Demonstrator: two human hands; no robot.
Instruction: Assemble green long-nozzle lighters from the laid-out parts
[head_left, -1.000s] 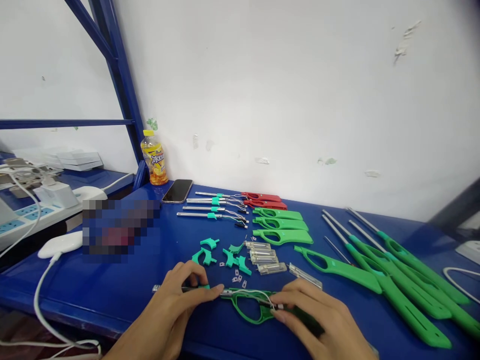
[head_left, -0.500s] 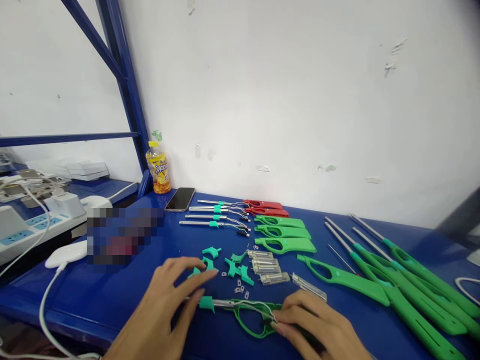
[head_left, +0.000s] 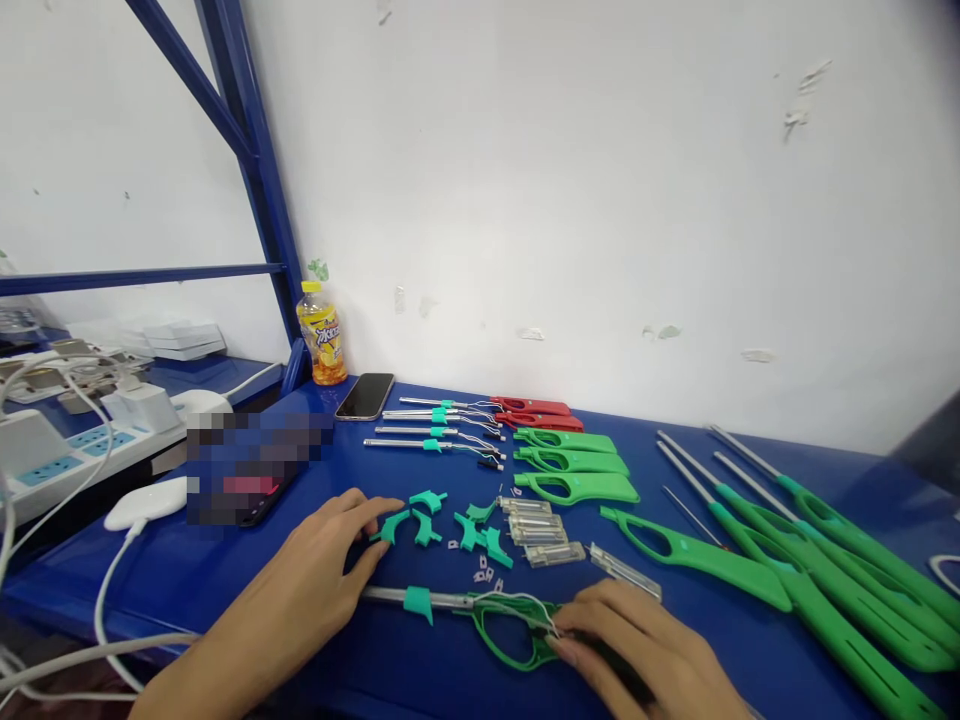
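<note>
My left hand (head_left: 337, 550) has thumb and index finger closed around the leftmost teal plastic trigger (head_left: 394, 523), which lies on the table. My right hand (head_left: 630, 640) grips the green lighter handle half (head_left: 501, 655) near the front edge, fingertips on its white wires (head_left: 517, 598); the fingers hide much of the handle. A metal lighter tube (head_left: 448, 600) with a teal trigger (head_left: 418, 602) on it extends left from the handle. More loose teal triggers (head_left: 469, 532), small metal clips (head_left: 487, 575) and clear fuel tanks (head_left: 536, 528) lie just behind.
Tube assemblies with wires (head_left: 405, 444), red handle halves (head_left: 532, 405) and green handle halves (head_left: 577, 487) lie behind. Long green lighters (head_left: 832, 590) and a screwdriver (head_left: 694, 515) are at right. A phone (head_left: 365, 396), bottle (head_left: 322, 335) and power strip (head_left: 75, 450) stand left.
My left hand has left the metal tube and moved back to the leftmost teal trigger, closing its fingertips around it. My right hand stays on the handle half. The view has shifted slightly.
</note>
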